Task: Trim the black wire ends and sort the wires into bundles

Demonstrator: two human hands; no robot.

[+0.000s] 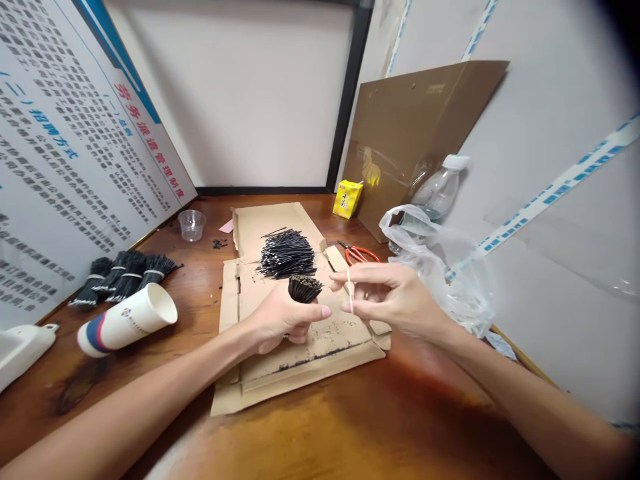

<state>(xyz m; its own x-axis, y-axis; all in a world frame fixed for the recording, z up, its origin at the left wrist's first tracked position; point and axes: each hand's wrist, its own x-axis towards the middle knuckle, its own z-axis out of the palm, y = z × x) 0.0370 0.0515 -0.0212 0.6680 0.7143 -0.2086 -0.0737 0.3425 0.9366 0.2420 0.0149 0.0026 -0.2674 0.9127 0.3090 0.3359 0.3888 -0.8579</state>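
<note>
My left hand (283, 317) is wrapped round a bundle of thin black sticks (305, 289), whose cut ends face up. Just to its right, my right hand (387, 293) holds a pale rubber band (350, 291) stretched upright between thumb and fingers, apart from the bundle. Behind the left hand a loose pile of the same black sticks (286, 253) lies on an unfolded cardboard sheet (280, 217). Dark crumbs are strewn on the cardboard near the front. What the thin black pieces are made of, I cannot tell.
Several banded black bundles (133, 275) lie at the left, behind a tipped paper cup (127, 320). A clear plastic tub (192, 225) stands farther back. To the right are orange-handled pliers (361, 254), a yellow box (347, 199), a plastic bag (440, 260) and a bottle (443, 187).
</note>
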